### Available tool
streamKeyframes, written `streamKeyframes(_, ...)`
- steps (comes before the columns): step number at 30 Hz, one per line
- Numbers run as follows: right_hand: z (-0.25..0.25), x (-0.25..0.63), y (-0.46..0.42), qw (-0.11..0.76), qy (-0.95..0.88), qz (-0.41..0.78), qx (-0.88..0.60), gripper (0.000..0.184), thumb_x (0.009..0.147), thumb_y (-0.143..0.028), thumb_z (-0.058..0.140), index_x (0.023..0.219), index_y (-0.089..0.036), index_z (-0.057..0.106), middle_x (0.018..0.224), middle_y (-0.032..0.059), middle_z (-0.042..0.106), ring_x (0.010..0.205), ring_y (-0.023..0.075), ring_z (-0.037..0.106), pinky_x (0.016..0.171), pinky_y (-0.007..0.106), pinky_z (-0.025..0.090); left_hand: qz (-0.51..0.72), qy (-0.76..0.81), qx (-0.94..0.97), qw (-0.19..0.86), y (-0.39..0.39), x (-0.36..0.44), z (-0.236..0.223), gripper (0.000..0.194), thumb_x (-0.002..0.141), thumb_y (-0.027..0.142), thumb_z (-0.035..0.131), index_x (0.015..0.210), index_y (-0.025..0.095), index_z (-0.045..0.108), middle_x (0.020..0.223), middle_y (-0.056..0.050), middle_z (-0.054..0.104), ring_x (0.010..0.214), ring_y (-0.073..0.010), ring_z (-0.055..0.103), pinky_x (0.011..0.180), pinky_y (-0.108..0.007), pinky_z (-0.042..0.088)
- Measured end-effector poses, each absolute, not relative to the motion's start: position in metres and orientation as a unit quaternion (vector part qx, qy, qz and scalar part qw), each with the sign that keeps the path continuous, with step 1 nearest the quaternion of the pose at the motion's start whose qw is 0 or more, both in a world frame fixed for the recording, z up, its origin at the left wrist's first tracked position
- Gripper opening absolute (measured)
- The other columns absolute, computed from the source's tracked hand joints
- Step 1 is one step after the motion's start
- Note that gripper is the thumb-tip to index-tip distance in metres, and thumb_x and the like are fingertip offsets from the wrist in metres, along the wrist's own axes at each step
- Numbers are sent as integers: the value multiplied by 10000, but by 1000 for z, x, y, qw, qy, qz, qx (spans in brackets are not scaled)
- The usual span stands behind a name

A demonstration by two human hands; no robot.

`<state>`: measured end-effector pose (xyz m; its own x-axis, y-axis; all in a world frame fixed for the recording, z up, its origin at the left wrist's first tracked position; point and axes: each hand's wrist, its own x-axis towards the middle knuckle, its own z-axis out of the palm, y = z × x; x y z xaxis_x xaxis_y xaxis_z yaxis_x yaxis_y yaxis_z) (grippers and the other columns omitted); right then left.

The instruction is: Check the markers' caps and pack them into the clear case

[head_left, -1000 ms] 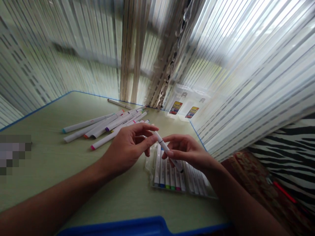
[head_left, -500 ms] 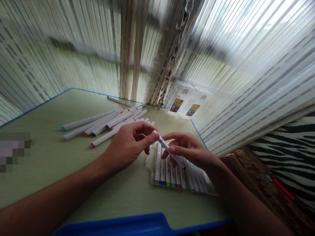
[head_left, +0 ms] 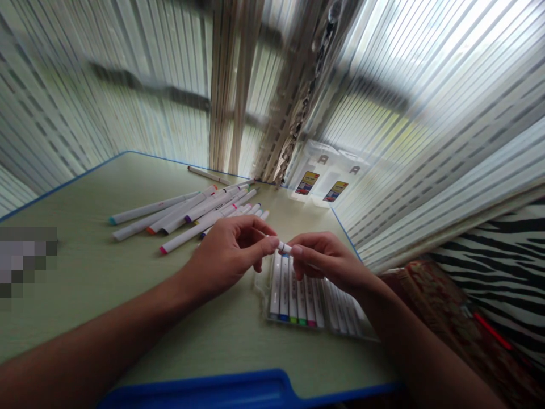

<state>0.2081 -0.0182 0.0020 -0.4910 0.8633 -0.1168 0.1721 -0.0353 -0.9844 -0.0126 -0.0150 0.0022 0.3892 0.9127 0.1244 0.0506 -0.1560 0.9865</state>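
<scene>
A white marker (head_left: 284,247) is held between my two hands above the table. My left hand (head_left: 232,244) pinches its left end between thumb and fingers. On its other end, the thumb and fingers of my right hand (head_left: 323,255) are closed, covering most of that side. Below the right hand lies a clear plastic case (head_left: 293,322) holding several white markers (head_left: 293,292) with coloured ends, among them blue, green and pink. Beyond my left hand is a loose pile of white markers (head_left: 200,210), their tips teal, orange, purple and pink.
A clear case lid (head_left: 326,176) with two labels stands against the curtain (head_left: 170,85) at the table's back corner. A single marker (head_left: 207,174) lies near the back edge. A blue tray (head_left: 196,389) borders the front of the table (head_left: 204,335). Zebra-striped fabric (head_left: 494,261) is at right.
The marker has turned from slanting down over the case to nearly level between my hands. My right hand has shifted its grip to the marker's end.
</scene>
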Motion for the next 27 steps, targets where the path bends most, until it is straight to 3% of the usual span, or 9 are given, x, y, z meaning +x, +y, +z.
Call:
streamKeyframes(6, -1, 209, -16, 274, -660, 542, -441, 430, 860, -525, 699, 777, -104, 728, 509, -14, 577, 445, 67, 477, 420, 187, 293, 389, 365, 654, 536, -17, -12, 0, 107, 806, 221, 732, 861, 134, 701, 681, 4, 686, 567, -120, 617, 537, -218, 475)
streamKeyframes(13, 1, 209, -15, 290, -652, 548, -437, 389, 878, -444, 714, 686, -105, 722, 534, -5, 587, 447, 37, 379, 420, 191, 238, 411, 377, 641, 527, -14, -11, 1, 117, 812, 235, 732, 831, 125, 695, 688, 6, 675, 548, -105, 604, 522, -209, 479)
streamKeyframes(19, 0, 212, -15, 360, -594, 576, -430, 259, 850, -350, 758, 1003, -145, 796, 639, 10, 664, 452, 37, 397, 416, 182, 255, 476, 399, 588, 518, -7, -17, -1, 146, 828, 256, 722, 822, 115, 683, 681, 11, 661, 506, -82, 574, 489, -187, 468)
streamKeyframes(27, 0, 213, -11, 437, -522, 616, -396, 220, 823, -282, 750, 1002, -169, 810, 686, 34, 719, 425, 50, 456, 380, 181, 325, 554, 405, 500, 528, 0, -20, -2, 154, 813, 257, 726, 802, 110, 683, 662, 5, 653, 491, -78, 548, 481, -184, 469)
